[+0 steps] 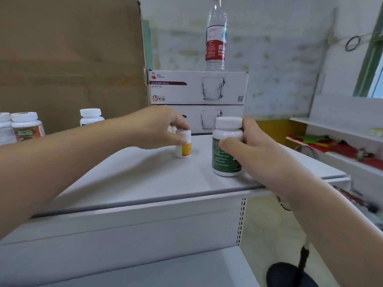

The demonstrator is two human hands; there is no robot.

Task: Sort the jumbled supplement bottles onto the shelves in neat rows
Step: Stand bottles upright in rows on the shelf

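Lower shelf (165,270) sits nearest, under the top shelf (145,175) that both forearms cross. Left grip (163,127) pinches the cap of a small yellow-labelled bottle (184,147) standing upright mid-shelf. Right grip (256,147) wraps a larger green-labelled bottle (224,154), upright near the front edge. Both are capped and opaque; contents cannot be told. Three more bottles (27,126) stand far left before cardboard (70,59). Behind, stacked boxes (199,88) read "GLASS MUG" and "6 PCS"; a water bottle (215,38) stands on top.

Glossy plastic bottles (227,146) on a smooth matt shelf (145,179).
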